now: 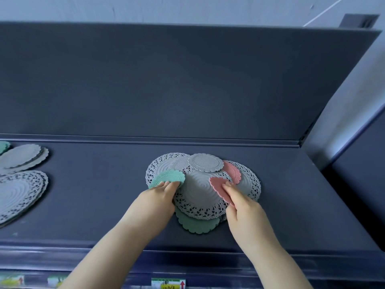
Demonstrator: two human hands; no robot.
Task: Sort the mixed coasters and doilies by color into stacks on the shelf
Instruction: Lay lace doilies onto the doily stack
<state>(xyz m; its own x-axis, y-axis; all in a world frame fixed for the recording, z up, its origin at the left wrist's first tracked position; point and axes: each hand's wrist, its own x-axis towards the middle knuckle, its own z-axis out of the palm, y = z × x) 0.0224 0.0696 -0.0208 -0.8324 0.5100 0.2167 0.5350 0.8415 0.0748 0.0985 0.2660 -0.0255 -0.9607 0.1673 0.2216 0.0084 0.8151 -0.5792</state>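
Observation:
A mixed pile sits mid-shelf: white lace doilies (200,190), a grey round coaster (205,162), a pink coaster (232,171) and a larger green coaster (196,223) sticking out underneath at the front. My left hand (160,197) holds a small green coaster (168,178) at the pile's left edge. At the pile's right side, my right hand (239,202) pinches a second pink coaster (219,187), lifted at an angle.
The dark blue shelf (104,195) has a tall back panel (166,80) and a side wall (343,132) at the right. At the far left lie a stack of grey coasters (25,155), a stack of white lace doilies (18,192) and a green edge (3,147).

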